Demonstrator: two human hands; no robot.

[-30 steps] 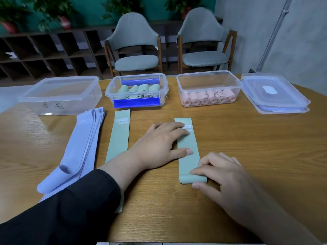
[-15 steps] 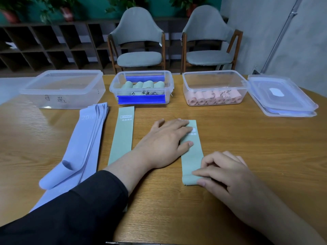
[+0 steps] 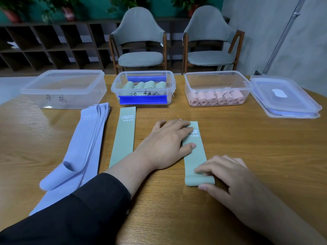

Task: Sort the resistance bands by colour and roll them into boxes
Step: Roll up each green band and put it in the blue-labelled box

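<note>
Nearest the camera, a black sleeve [image 3: 67, 214] covers the left forearm. On the wooden tabletop [image 3: 256, 147] a green band [image 3: 194, 154] is laid lengthwise, its near end turned into a small roll. That rolled end is pinched by the right hand [image 3: 230, 181], fingertips curled on top of it and the thumb against its near edge. The far part of the band is pressed flat by the left hand [image 3: 166, 142], fingers straight, beside a small white label too blurred to be read.

To the left a second green band [image 3: 123, 137] is laid flat, bearing a white printed mark that cannot be read. Further left, a stack of lilac bands [image 3: 83, 149] is marked "20".

Beyond, three clear boxes are lined up: the left box [image 3: 65, 89] carries handwritten marks that cannot be made out; the middle box [image 3: 143, 87] holds green rolls; the right box [image 3: 217, 87] holds pink rolls. Stacked lids [image 3: 284, 98] are set at the far right. Two grey chairs [image 3: 139, 41] are placed behind.
</note>
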